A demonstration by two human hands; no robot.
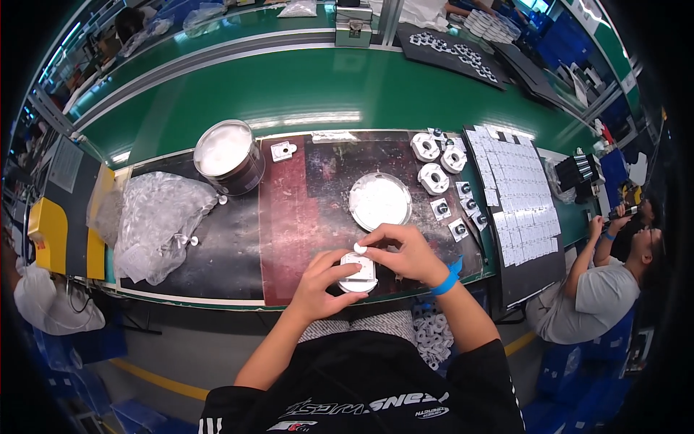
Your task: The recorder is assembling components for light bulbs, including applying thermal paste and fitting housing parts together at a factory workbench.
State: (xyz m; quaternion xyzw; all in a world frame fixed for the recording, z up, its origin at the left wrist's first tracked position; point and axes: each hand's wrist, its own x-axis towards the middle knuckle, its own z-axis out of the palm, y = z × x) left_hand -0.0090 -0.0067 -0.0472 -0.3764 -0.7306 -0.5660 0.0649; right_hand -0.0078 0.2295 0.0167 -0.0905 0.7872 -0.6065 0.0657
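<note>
1. Nearest, a black shirt (347, 380) lies below the fingers.
2. The right hand (410, 257) pinches a small white disc (360, 248) at the far end of a white housing (366, 270).
3. The left hand (316, 286) clasps that housing, thumb and fingers parted around it.
4. Beyond the fingertips stands a round tub (408, 214); leftward, room opens over red mat (281, 217).
5. The bench edge (217, 304) runs just this side of the fingers.

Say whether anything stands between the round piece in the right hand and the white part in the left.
Nothing visible does: the right hand holds the round piece at the far edge of the white part; contact is unclear.
</note>
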